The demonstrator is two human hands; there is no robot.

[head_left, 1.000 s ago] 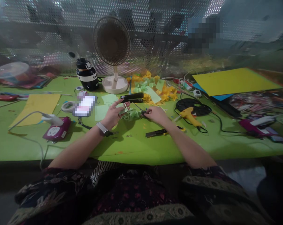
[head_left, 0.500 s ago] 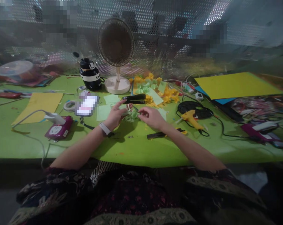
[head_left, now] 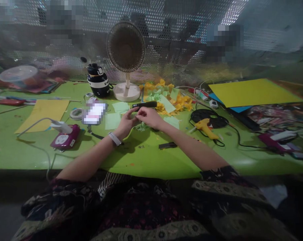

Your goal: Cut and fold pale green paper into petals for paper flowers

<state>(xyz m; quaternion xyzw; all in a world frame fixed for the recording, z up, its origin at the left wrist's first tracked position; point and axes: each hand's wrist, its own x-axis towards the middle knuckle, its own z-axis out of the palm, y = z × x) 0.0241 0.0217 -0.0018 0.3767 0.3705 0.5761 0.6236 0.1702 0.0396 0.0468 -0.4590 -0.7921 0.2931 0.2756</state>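
Observation:
Both of my hands meet above the middle of the green table. My left hand (head_left: 125,124), with a pale band at the wrist, has its thumb and fingers drawn together with the index finger reaching forward. Fingertips of my right hand (head_left: 150,117) are pinched against those of the left. What lies between the fingers is too small and hidden to make out. Just below them are curled pale green paper pieces (head_left: 141,127). A black stapler (head_left: 151,104) lies right behind the hands, partly covered. Pale green paper squares (head_left: 112,121) lie beside my left hand.
A fan (head_left: 127,93) and a dark bottle (head_left: 98,89) stand behind. Orange and green paper pieces (head_left: 183,103) are heaped at the back. On the right are a yellow glue gun (head_left: 206,128) and a cutter (head_left: 167,145); a purple power socket (head_left: 66,139) sits left.
My right hand has moved left and slightly up, bringing its fingertips to my left hand's. The right hand now hides part of the stapler and the green paper pieces.

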